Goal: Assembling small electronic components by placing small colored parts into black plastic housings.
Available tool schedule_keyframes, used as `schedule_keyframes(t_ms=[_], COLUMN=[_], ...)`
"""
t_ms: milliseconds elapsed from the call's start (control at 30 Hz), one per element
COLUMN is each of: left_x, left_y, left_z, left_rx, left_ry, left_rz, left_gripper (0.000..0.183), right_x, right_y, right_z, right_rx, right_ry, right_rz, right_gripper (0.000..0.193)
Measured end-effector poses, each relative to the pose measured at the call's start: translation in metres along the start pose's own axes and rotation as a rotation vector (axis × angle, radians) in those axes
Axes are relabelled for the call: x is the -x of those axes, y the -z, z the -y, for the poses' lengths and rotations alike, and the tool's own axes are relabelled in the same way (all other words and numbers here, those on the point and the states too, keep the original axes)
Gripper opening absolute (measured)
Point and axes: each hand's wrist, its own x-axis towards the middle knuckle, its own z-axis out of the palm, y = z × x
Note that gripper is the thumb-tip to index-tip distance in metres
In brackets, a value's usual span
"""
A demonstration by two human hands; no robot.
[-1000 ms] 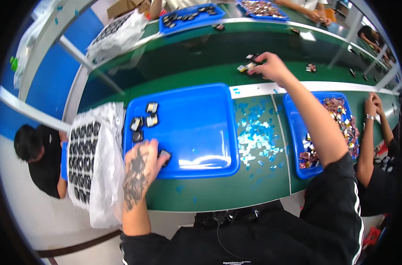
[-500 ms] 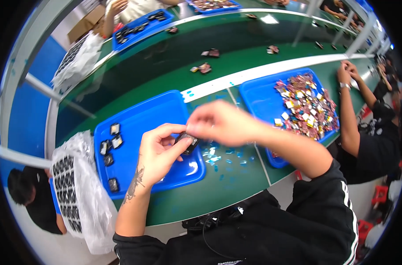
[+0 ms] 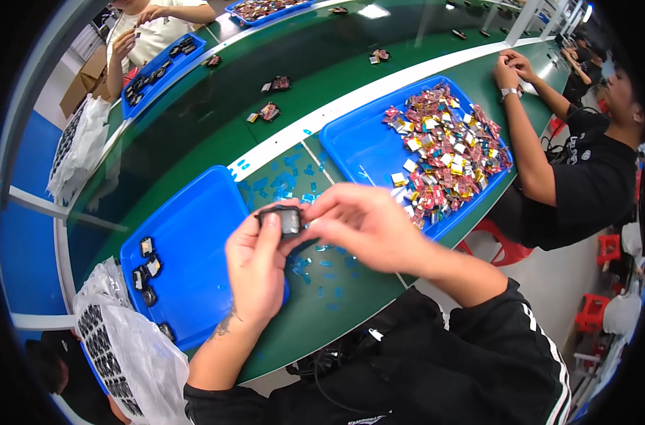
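Note:
Over the near right part of the left blue tray (image 3: pixel 195 198), my left hand (image 3: pixel 257 273) grips a small black casing (image 3: pixel 288 221) with a grey face between thumb and fingers. My right hand (image 3: pixel 372 228) comes in from the right, its thumb and forefinger pinched together against the casing's right edge. Whatever sits between those fingertips is too small and blurred to name. A few similar black casings (image 3: pixel 152 265) lie along the left side of the tray, some showing a pale square inside.
A second blue tray (image 3: pixel 351 142) to the right holds a heap of small reddish circuit pieces (image 3: pixel 443 152). Blue film scraps (image 3: pixel 283 185) litter the green table. Plastic-wrapped black parts (image 3: pixel 106 354) stand at the left. Co-workers sit at the right (image 3: pixel 584 170) and across the belt (image 3: pixel 152 21).
My view has swung toward the right. The casing now shows its grey face, and my right hand has shifted from the casing's top to its right edge.

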Motion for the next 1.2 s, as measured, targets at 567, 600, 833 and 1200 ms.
schedule_keyframes(t_ms=[567, 600, 833, 1200], left_x=[-0.005, -0.004, -0.003, 0.006], left_y=[0.028, 0.027, 0.018, 0.011], left_z=[-0.006, -0.009, -0.014, -0.021], left_rx=[-0.105, -0.100, -0.465, -0.741], left_ry=[-0.029, -0.036, -0.134, -0.243], left_rz=[-0.034, -0.055, 0.080, 0.278], left_gripper=[0.047, 0.048, 0.021, 0.020], right_x=[0.022, 0.021, 0.032, 0.013], right_y=[0.139, 0.135, 0.096, 0.001], right_z=[-0.003, -0.002, 0.022, 0.032], right_rx=[1.286, 1.275, 0.830, 0.150], right_ry=[-0.059, -0.026, 0.117, 0.017], right_rz=[-0.347, -0.383, -0.509, -0.037], right_gripper=[0.016, 0.013, 0.012, 0.008])
